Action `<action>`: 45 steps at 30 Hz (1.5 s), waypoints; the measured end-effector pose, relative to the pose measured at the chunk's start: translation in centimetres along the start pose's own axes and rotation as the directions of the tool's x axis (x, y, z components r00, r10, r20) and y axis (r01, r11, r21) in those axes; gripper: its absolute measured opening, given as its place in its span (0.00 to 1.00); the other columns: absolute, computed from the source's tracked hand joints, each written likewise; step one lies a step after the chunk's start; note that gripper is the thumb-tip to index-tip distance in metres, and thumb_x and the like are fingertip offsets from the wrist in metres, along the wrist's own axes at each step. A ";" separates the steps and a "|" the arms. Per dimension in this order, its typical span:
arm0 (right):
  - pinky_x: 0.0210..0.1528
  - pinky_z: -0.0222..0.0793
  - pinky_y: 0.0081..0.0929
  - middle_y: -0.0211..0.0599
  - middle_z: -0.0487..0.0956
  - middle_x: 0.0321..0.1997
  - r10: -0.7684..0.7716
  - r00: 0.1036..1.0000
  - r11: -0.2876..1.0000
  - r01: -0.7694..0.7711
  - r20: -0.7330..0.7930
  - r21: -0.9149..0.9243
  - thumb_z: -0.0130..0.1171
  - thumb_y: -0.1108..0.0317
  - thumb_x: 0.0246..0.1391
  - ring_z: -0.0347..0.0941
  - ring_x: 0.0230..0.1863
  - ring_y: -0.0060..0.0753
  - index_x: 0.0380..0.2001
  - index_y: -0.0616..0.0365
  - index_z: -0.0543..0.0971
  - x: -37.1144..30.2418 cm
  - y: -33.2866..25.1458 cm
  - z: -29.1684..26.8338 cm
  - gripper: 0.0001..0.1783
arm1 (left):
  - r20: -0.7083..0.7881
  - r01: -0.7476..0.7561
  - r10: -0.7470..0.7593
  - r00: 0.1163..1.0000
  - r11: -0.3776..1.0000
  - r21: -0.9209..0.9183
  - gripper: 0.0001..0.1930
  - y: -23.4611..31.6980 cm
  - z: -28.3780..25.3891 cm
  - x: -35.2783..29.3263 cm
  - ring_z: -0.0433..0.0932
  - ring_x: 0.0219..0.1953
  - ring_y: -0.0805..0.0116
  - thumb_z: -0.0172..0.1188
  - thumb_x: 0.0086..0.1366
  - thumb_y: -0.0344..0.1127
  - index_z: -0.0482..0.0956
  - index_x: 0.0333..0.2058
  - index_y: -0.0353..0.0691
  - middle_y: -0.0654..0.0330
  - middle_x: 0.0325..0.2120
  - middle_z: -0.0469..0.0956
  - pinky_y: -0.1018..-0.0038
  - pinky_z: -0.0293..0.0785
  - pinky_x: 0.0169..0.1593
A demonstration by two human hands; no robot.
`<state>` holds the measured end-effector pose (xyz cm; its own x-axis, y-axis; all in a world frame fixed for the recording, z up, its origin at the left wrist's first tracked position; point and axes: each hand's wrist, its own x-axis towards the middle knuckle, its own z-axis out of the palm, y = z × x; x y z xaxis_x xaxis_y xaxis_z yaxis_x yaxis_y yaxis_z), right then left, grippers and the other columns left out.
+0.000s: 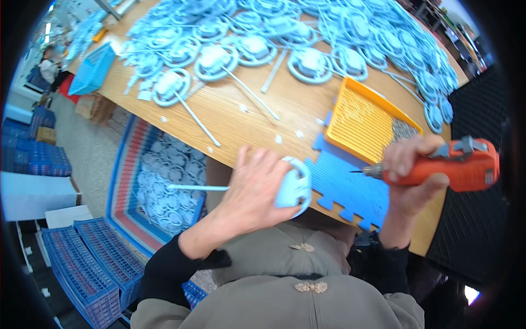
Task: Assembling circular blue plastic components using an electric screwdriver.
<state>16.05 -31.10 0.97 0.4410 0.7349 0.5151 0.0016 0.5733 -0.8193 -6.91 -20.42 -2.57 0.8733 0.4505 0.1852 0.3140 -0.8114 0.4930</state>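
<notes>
My left hand (249, 192) is closed round a light-blue plastic part (293, 189) at the table's near edge. The part has a ring-shaped end, and its thin rod (197, 187) sticks out to the left. My right hand (408, 194) grips an orange electric screwdriver (471, 164) above the right side of the table. Its bit points left, over a blue foam mat (350, 183) and apart from the part. Just behind the mat sits a yellow tray (359, 118) with small metal screws (404, 130) gathered in its right corner.
Similar light-blue parts (312, 63) lie heaped across the far table. Below the table's left edge, a striped crate (123, 200) holds many more. A light-blue basket (93, 68) stands at the far left corner. Blue crates (82, 268) are at lower left.
</notes>
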 end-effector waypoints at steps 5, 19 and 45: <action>0.26 0.58 0.21 0.25 0.67 0.22 -0.004 0.999 1.000 0.004 -0.048 0.002 0.58 0.38 0.53 0.62 0.20 0.19 0.41 0.55 0.70 2.3 0.9 -2.4 0.30 | 0.049 0.168 -0.183 0.982 0.961 0.220 0.32 -4.6 -6.5 -5.5 0.68 0.49 0.53 0.71 0.43 0.48 0.73 0.46 0.39 0.53 0.40 0.70 0.52 0.56 0.56; 0.30 0.66 0.29 0.32 0.72 0.22 -0.101 0.955 0.993 0.078 -0.278 -0.090 0.63 0.49 0.53 0.68 0.23 0.27 0.38 0.56 0.72 6.0 5.6 -3.6 0.23 | -0.263 0.500 -0.426 0.866 0.753 0.428 0.41 -18.4 -4.7 12.8 0.66 0.57 0.48 0.67 0.49 0.53 0.67 0.58 0.37 0.45 0.54 0.67 0.58 0.67 0.55; 0.29 0.65 0.27 0.28 0.72 0.22 -0.111 0.979 0.991 0.097 -0.172 -0.093 0.56 0.36 0.53 0.68 0.23 0.23 0.41 0.55 0.74 4.1 0.3 -1.6 0.31 | -0.137 -0.194 0.189 0.972 0.980 -0.031 0.39 0.9 5.4 4.5 0.66 0.51 0.52 0.72 0.41 0.52 0.72 0.50 0.37 0.52 0.49 0.69 0.56 0.57 0.55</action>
<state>19.31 -28.55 2.41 0.5860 0.5931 0.5521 0.1272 0.6056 -0.7856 -0.65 -21.15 -5.84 0.8576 0.3360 0.3894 0.1266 -0.8717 0.4735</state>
